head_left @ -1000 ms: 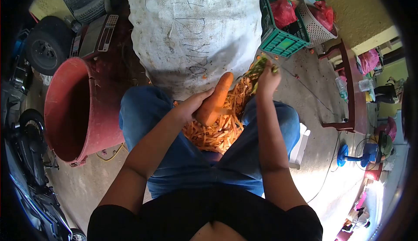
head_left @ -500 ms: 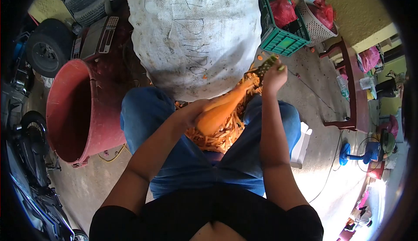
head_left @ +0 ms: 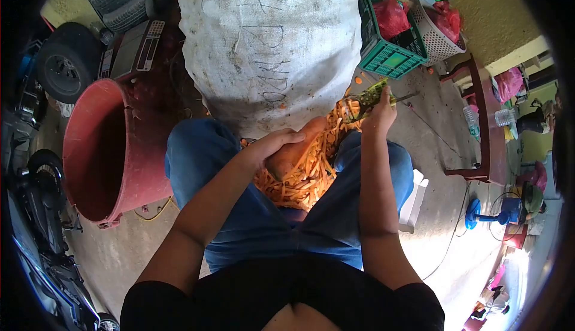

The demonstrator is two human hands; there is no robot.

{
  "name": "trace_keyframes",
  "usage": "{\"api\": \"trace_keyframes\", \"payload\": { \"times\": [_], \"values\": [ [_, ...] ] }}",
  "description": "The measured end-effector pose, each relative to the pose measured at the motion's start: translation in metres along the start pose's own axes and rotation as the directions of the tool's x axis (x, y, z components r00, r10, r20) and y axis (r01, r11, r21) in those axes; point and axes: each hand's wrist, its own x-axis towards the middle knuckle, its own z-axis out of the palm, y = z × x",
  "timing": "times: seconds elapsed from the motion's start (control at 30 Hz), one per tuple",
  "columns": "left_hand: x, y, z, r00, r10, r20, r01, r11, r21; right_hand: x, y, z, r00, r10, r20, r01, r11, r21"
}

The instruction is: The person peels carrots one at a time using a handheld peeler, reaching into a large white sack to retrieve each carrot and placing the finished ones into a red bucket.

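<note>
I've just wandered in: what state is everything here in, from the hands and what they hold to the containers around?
Left hand: closed around the carrot.
Carrot: held at a slant above the peelings.
Right hand: closed on the patterned tool.
Patterned tool: gripped, apart from the carrot.
Peelings: loosely heaped.
White sack: bulging.
Red tub: open-topped.
Green crate: open, holding a red bag.
Blue fan: running or not, unclear.

Dark handwritten letters (head_left: 269, 49) running vertically on a white sack (head_left: 218, 70), wording not clearly readable
</note>
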Motion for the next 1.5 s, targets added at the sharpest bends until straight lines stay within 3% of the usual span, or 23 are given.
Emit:
{"api": "trace_keyframes", "payload": {
  "times": [0.1,0.17,0.3,0.4,0.47,0.57,0.6,0.7,0.77,0.83,0.9,0.93,1.0,1.03,1.1,1.17,1.2,1.23,1.3,1.33,1.4,1.47,1.5],
  "values": [
    [0.011,-0.005,-0.006,0.994,0.007,-0.113,0.014,0.983,0.185,-0.01,0.013,0.002,0.996,-0.018,0.085,0.014,0.999,0.05],
    [0.012,-0.003,-0.003,0.987,-0.076,-0.14,0.053,0.986,-0.159,-0.021,0.021,0.005,0.986,0.087,0.144,-0.082,0.996,-0.039],
    [0.015,-0.001,-0.008,0.995,-0.059,-0.079,0.026,0.93,-0.366,-0.056,0.025,0.013,0.951,0.17,0.259,-0.137,0.98,-0.144],
    [0.009,0.007,-0.004,1.0,-0.025,-0.004,0.022,0.945,-0.325,-0.069,0.045,0.012,0.907,0.156,0.39,-0.077,0.974,-0.211],
    [0.027,-0.005,-0.018,0.994,-0.005,0.105,0.057,0.861,-0.505,-0.089,0.037,0.013,0.872,0.093,0.481,0.066,0.95,-0.305],
    [0.02,-0.008,-0.019,0.99,0.044,0.137,0.044,0.814,-0.579,-0.107,0.037,0.015,0.849,-0.046,0.526,0.269,0.895,-0.355],
    [0.019,-0.008,-0.017,0.99,0.042,0.137,0.045,0.814,-0.579,-0.109,0.036,0.016,0.831,-0.139,0.538,0.374,0.856,-0.356],
    [0.014,-0.003,-0.015,0.988,0.059,0.14,0.032,0.818,-0.574,-0.1,0.034,0.016,0.847,-0.169,0.504,0.448,0.737,-0.506],
    [0.009,0.001,-0.019,0.946,-0.058,0.319,0.133,0.967,-0.22,-0.05,0.056,0.008,0.868,-0.327,0.372,0.486,0.708,-0.512],
    [-0.005,0.003,-0.004,0.963,-0.06,0.262,0.111,0.977,-0.183,-0.008,0.038,0.002,0.902,-0.368,0.224,0.421,0.643,-0.639],
    [-0.012,0.003,-0.001,0.978,-0.061,0.197,0.09,0.986,-0.141,0.02,0.033,-0.006,0.842,-0.529,0.103,0.413,0.51,-0.755],
    [-0.013,0.004,-0.003,0.974,-0.058,0.217,0.091,0.985,-0.146,0.023,0.032,-0.007,0.841,-0.531,0.101,0.413,0.511,-0.754],
    [-0.01,0.006,-0.002,0.969,-0.051,0.243,0.091,0.984,-0.154,0.025,0.022,-0.008,0.946,-0.323,-0.022,0.286,0.867,-0.408],
    [-0.008,0.007,0.0,0.986,-0.065,0.154,0.093,0.979,-0.183,0.014,0.014,-0.003,0.946,-0.324,-0.017,0.289,0.865,-0.411],
    [-0.003,0.006,0.0,0.995,-0.083,0.062,0.095,0.972,-0.217,-0.024,0.013,0.006,0.962,-0.195,0.193,0.253,0.902,-0.35],
    [0.007,0.001,-0.007,0.987,-0.04,0.157,0.085,0.952,-0.293,-0.059,0.028,0.009,0.933,-0.109,0.342,0.218,0.928,-0.301],
    [0.015,-0.003,-0.012,0.987,-0.04,0.155,0.084,0.954,-0.289,-0.073,0.033,0.009,0.883,-0.135,0.449,0.312,0.884,-0.349],
    [0.023,-0.007,-0.016,0.979,0.0,0.204,0.086,0.908,-0.411,-0.087,0.034,0.011,0.821,-0.148,0.551,0.406,0.829,-0.383],
    [0.023,-0.01,-0.016,0.968,0.046,0.246,0.094,0.844,-0.527,-0.112,0.022,0.018,0.772,-0.154,0.617,0.47,0.792,-0.39],
    [0.013,-0.008,-0.009,0.979,0.067,0.192,0.029,0.887,-0.46,-0.109,0.033,0.016,0.805,-0.096,0.586,0.394,0.824,-0.407],
    [0.005,-0.006,-0.007,0.986,0.096,0.135,-0.037,0.924,-0.382,-0.091,0.044,0.012,0.829,-0.158,0.536,0.442,0.773,-0.456],
    [0.002,-0.008,-0.007,0.985,-0.164,0.062,0.172,0.97,-0.17,-0.052,0.045,0.006,0.865,-0.322,0.386,0.497,0.662,-0.562],
    [-0.001,-0.01,-0.006,0.984,-0.165,0.067,0.174,0.97,-0.169,-0.026,0.042,0.004,0.86,-0.423,0.286,0.504,0.611,-0.611]
  ]
}}
